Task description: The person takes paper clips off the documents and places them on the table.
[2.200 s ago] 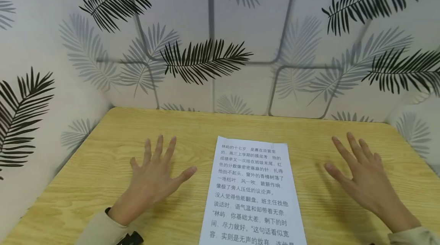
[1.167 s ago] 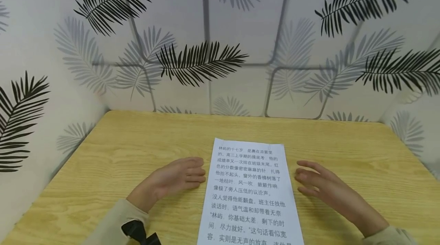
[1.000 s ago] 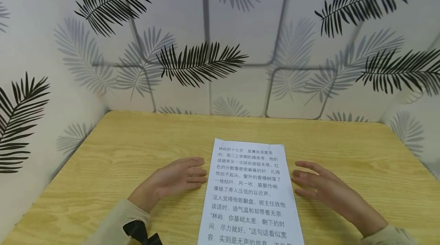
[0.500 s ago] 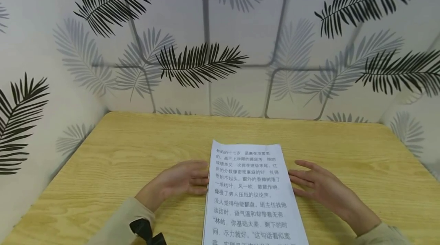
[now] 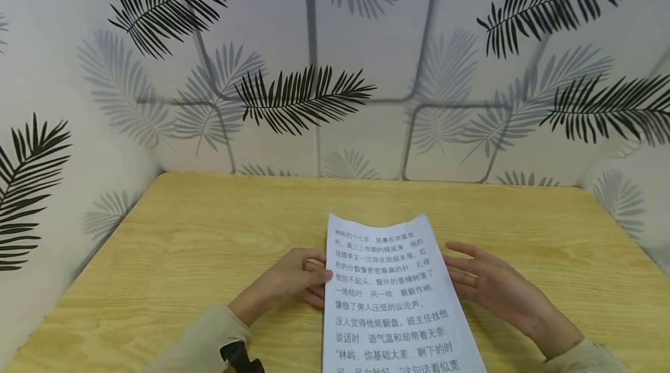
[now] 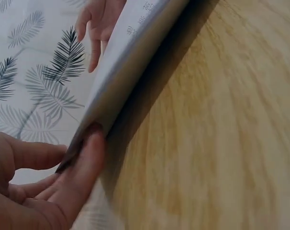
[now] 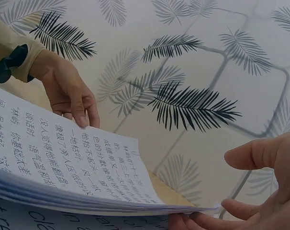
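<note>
A stack of printed paper sheets (image 5: pixel 389 294), covered in Chinese text, lies between my hands with its far corners curved upward. My left hand (image 5: pixel 288 280) grips the left edge, thumb at the top side and fingers beneath. In the left wrist view, the left hand (image 6: pixel 44 187) has this edge between thumb and fingers, raised above the table. At the opposite edge, my right hand (image 5: pixel 497 291) has its fingers reaching under the sheets. The right wrist view shows the right hand (image 7: pixel 269 177) with its thumb raised apart from the stack (image 7: pixel 83 158).
The wood-grain table (image 5: pixel 235 210) extends around the stack. Behind it stands a wall (image 5: pixel 366 41) with leaf patterns. Larger Latin lettering (image 7: pixel 78 218) shows below the layered sheet edges in the right wrist view. A black bow (image 5: pixel 241 355) hangs at the left sleeve.
Both hands were spread wide on either side, then moved inward to the stack. The left hand now grips its edge, and the paper has bent upward at the sides and shifted slightly right.
</note>
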Motion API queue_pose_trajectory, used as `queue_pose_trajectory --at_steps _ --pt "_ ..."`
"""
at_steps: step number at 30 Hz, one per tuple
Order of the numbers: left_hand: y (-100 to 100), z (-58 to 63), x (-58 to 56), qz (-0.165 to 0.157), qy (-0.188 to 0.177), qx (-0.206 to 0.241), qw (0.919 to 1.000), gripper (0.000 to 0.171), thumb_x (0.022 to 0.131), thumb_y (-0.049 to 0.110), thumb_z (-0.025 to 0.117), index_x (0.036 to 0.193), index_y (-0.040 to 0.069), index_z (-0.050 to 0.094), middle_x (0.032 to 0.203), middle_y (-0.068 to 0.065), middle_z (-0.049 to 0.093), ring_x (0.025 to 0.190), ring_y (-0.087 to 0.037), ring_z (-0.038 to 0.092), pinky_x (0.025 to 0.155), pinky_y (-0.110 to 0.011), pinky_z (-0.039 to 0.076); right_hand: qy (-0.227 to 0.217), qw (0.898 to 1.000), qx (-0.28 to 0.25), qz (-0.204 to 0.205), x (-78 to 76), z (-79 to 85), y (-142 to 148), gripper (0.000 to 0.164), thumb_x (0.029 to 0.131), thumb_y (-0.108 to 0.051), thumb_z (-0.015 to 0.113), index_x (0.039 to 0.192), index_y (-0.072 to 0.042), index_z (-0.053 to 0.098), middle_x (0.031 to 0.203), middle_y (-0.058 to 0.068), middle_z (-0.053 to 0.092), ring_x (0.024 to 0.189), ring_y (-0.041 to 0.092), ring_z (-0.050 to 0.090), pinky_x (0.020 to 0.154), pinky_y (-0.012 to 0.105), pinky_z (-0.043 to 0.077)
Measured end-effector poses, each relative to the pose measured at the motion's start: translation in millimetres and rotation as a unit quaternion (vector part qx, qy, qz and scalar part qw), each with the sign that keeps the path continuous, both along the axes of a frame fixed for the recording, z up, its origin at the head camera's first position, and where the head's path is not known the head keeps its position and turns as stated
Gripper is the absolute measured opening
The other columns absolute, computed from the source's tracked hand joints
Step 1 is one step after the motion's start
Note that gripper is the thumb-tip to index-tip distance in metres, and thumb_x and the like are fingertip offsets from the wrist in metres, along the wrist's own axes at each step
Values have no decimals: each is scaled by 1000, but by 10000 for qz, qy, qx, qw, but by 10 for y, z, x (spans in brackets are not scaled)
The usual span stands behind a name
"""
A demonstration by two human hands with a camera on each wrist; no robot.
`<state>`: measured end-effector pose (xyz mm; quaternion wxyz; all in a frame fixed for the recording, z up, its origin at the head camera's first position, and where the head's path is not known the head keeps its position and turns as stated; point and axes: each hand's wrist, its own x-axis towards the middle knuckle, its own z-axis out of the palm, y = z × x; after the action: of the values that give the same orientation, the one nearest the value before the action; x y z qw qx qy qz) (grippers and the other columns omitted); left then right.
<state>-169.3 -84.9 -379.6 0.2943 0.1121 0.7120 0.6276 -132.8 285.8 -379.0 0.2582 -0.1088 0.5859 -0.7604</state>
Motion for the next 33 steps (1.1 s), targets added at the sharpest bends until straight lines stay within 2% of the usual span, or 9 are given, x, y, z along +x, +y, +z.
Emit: queue_pose_trajectory --at_steps 3,5,9,15,20,23,26,30,33 --pt "30 0 0 197 -7 135 9997 27 96 0 54 121 -9 52 93 -21 71 73 -31 71 65 -42 61 30 9988 -454 189 9 55 13 36 107 -11 27 141 -15 38 138 0 49 125 17 52 105 34 44" --pt "44 1 -8 293 19 134 9995 25 97 1 53 121 -7 52 90 -21 71 72 -31 71 62 -42 61 92 9966 -750 334 11 101 17 37 107 -8 23 137 -16 43 139 1 50 127 20 51 106 36 43" --pt "60 -13 -19 343 19 -37 9994 25 97 2 53 121 -5 48 85 -21 71 69 -32 71 58 -42 60 150 9923 -1122 508 11 180 12 40 107 -7 18 139 -14 41 142 5 49 130 24 48 109 38 40" --pt "76 -71 4 173 97 -216 9996 28 93 -3 59 118 -7 50 84 -21 71 67 -32 70 55 -41 60 260 9893 -1306 590 -2 268 47 42 107 -8 13 139 -10 39 143 10 49 131 27 47 110 38 38" --pt "46 -70 -9 453 205 -52 9987 24 95 0 56 118 -9 55 87 -21 71 68 -29 71 55 -38 60 640 9878 -1277 617 -36 360 109 45 107 -7 11 139 -7 42 143 10 49 130 26 48 108 36 40" --pt "26 -66 -10 679 181 73 9975 23 96 1 56 116 -9 56 87 -21 71 67 -27 70 54 -35 59 1014 9907 -838 338 -79 452 105 42 107 -4 17 135 -7 48 137 7 55 125 23 53 104 33 46" --pt "15 -87 -2 933 196 370 9948 24 97 1 54 119 -9 55 90 -21 71 69 -26 70 53 -34 59 1586 9873 -89 -54 -122 593 47 36 105 -2 27 131 -7 53 131 4 58 120 20 56 98 30 49" --pt "10 -94 2 1305 296 861 9873 30 97 0 53 126 -8 52 96 -23 70 74 -27 71 58 -36 60 2297 9677 854 -597 -163 800 -92 29 104 -3 38 129 -4 54 127 4 59 116 18 57 94 27 51" --pt "19 -44 -3 1525 541 931 9824 28 97 -1 54 124 -7 54 94 -23 71 72 -26 71 56 -32 59 2740 9402 1651 -1167 -174 913 -214 25 102 -8 47 125 -2 55 123 3 61 112 16 57 90 23 51"
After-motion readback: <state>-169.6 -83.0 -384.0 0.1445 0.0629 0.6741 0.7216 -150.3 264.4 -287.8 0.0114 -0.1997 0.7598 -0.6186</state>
